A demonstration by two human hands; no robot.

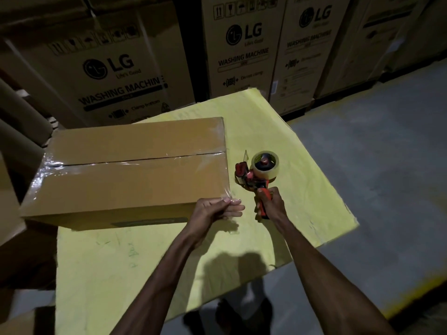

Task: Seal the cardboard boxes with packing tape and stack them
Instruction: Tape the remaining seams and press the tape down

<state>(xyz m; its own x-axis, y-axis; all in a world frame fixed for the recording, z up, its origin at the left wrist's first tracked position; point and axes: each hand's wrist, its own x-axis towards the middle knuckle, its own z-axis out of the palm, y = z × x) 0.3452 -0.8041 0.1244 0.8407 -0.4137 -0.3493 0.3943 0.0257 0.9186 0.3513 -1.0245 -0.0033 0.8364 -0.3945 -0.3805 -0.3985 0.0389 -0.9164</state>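
A closed cardboard box lies on a yellow-covered table, with clear tape running along its top seam and down its left end. At the box's near right corner my left hand presses a strip of clear tape with straight fingers. Just right of that corner, my right hand grips the handle of a red tape dispenser, which carries a roll of clear tape and sits just above the table.
Tall LG washing machine cartons stand in a row behind the table. More brown cardboard crowds the left side. A grey concrete floor with a yellow line lies to the right. My feet show below the table's near edge.
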